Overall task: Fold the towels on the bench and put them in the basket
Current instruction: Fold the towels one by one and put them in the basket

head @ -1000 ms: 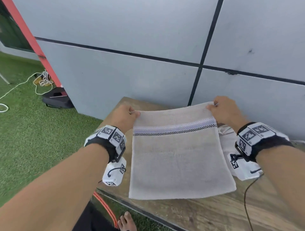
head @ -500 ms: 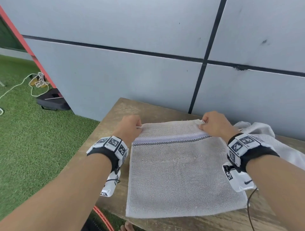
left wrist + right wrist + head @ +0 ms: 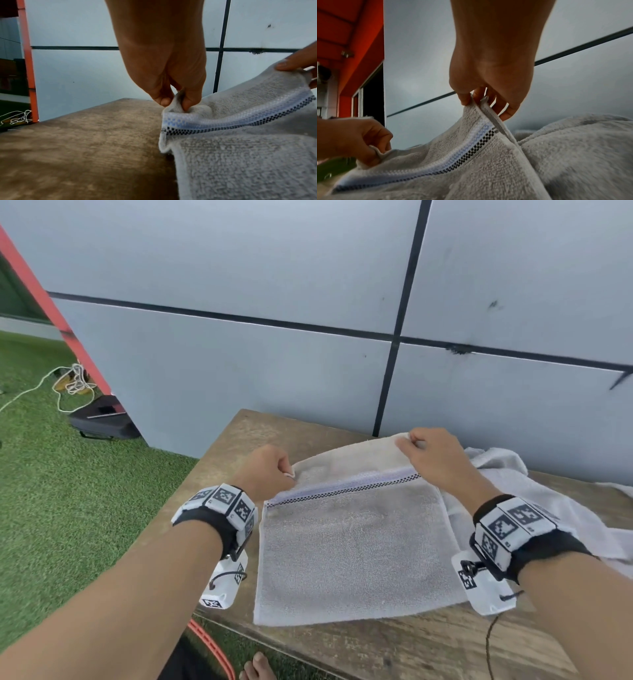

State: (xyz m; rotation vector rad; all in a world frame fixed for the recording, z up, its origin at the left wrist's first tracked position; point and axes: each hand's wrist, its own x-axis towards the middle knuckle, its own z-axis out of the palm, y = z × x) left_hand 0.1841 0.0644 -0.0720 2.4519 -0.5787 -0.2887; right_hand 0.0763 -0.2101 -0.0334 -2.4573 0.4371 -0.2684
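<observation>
The left hand (image 3: 270, 470) pinches the near-left corner of the towel (image 3: 352, 546) spread on the bench (image 3: 219, 453), while the right hand (image 3: 435, 460) pinches the far-right corner, lifted higher. Folding is under way — probably the far edge next comes toward the near one, corners matched. No basket in view.
</observation>
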